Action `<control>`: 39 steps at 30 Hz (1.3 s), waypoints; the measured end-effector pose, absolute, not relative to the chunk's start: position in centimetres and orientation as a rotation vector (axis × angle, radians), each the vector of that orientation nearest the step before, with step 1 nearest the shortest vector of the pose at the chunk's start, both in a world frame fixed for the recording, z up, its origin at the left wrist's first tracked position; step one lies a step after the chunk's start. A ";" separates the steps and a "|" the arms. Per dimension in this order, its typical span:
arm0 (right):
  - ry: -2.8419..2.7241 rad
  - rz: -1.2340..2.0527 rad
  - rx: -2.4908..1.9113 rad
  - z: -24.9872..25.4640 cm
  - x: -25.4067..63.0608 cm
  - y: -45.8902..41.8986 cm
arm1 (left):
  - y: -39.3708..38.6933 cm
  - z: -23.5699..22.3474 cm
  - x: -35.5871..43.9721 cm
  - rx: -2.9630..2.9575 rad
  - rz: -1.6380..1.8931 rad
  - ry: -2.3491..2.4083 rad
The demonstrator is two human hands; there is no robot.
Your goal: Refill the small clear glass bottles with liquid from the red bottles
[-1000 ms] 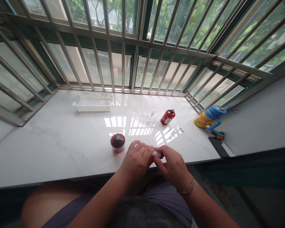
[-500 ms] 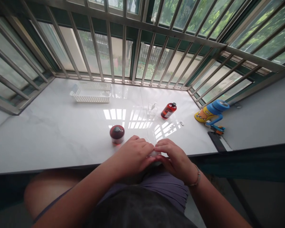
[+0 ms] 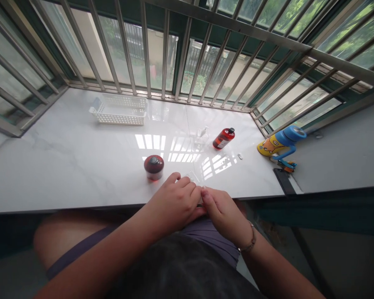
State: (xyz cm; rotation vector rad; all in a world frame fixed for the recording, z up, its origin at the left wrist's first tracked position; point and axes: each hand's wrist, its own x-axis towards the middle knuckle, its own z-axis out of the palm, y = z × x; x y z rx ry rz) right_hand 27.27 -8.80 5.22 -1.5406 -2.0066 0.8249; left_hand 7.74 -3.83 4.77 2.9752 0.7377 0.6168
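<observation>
At the counter's front edge my left hand (image 3: 179,203) is closed, fingers curled round a clear plastic object (image 3: 191,177). Only the far end of that object shows beyond the knuckles; its kind cannot be made out. My right hand (image 3: 226,214) meets the left, thumb bent and fingers closed at the object's near end, where the grip is mostly hidden. Just left of and beyond my left hand stands a dark red bottle (image 3: 153,168) with a black cap. Farther back on the right are a second red bottle (image 3: 223,139) with a label and a clear plastic item (image 3: 201,137).
A white perforated basket (image 3: 120,120) sits at the back left of the glossy white counter (image 3: 65,166). To the right are a yellow and blue flask (image 3: 280,141), a dark phone (image 3: 284,182) and a small white piece (image 3: 239,156). Metal window bars (image 3: 166,54) rise behind.
My right hand has turned, its thumb now on top and pressed against my left hand's fingers. The whitish part between the hands is now covered. The view has tilted slightly downward.
</observation>
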 end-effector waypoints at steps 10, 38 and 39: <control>-2.101 0.617 -1.585 2.6 26.6 -8.9 | -3.3 3.1 7.7 2.828 0.454 0.717; -2.275 0.375 -1.268 1.2 28.2 -9.7 | -2.8 3.6 7.2 2.654 0.280 0.575; -2.254 0.425 -1.265 1.6 28.2 -9.8 | -2.9 3.9 7.1 2.656 0.309 0.596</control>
